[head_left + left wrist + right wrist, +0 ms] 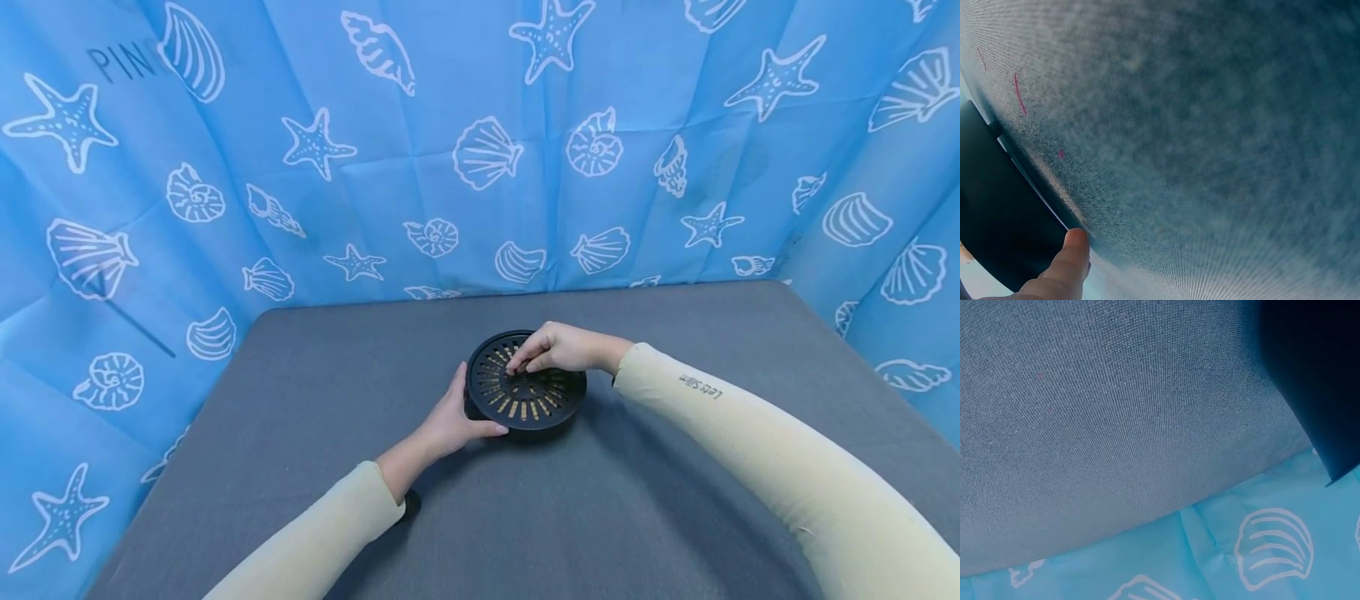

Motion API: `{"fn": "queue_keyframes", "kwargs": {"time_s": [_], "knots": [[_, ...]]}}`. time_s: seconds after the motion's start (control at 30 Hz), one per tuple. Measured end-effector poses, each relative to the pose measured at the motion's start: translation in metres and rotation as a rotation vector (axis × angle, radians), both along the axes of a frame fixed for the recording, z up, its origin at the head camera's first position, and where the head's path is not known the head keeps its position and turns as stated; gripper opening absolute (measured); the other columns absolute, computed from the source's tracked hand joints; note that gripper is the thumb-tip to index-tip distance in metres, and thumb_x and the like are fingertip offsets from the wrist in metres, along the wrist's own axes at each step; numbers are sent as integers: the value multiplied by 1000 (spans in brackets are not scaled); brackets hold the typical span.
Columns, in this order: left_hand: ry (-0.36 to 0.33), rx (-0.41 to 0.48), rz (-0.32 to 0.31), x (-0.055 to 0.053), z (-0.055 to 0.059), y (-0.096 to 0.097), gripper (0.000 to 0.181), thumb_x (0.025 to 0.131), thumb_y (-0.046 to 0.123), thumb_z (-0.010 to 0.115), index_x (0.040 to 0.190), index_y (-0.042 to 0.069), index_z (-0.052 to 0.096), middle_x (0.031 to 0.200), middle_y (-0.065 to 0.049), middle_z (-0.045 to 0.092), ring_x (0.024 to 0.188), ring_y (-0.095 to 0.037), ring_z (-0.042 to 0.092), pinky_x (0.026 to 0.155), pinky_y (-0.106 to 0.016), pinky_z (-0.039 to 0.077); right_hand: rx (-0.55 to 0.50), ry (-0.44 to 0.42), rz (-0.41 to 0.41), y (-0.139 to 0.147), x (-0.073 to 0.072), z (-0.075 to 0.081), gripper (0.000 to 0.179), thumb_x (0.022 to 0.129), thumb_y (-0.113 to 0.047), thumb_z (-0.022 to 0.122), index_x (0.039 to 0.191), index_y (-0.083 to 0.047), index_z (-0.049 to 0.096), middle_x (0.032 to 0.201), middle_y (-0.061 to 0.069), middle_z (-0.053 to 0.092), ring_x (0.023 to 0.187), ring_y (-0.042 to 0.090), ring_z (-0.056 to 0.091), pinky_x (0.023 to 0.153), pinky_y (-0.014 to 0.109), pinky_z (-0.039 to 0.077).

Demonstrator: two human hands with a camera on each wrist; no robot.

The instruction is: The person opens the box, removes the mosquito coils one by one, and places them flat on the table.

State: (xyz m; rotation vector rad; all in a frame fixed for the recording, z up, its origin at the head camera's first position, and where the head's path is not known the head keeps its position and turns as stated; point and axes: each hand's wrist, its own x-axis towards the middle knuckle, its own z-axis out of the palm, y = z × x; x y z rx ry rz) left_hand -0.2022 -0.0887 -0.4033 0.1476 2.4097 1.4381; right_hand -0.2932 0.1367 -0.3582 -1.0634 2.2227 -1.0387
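A round black container stands on the grey table in the head view, topped by a black lid with slots set in a ring. Pale tan strips show through the slots. My left hand holds the container's left side, thumb along the near rim and fingers on the far left. In the left wrist view a fingertip presses the dark wall near the table. My right hand reaches over from the right, its thumb and fingers pinching at the middle of the lid. What lies between those fingertips is mostly hidden.
The grey cloth-covered table spreads around the container. Behind it and at both sides hangs a blue curtain with white shells and starfish. A dark wall of the container fills the right wrist view's upper right.
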Motion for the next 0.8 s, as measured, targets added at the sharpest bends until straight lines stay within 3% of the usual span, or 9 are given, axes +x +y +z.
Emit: {"fn": "queue_keyframes", "kwargs": {"time_s": [0.8], "knots": [[-1, -13, 3, 1, 1, 1, 114, 81, 27, 82, 156, 6, -1, 161, -18, 8, 146, -34, 14, 115, -53, 20, 21, 9, -61, -1, 3, -1, 23, 94, 0, 59, 114, -1, 72, 113, 9, 70, 114, 25, 61, 100, 41, 47]]}}
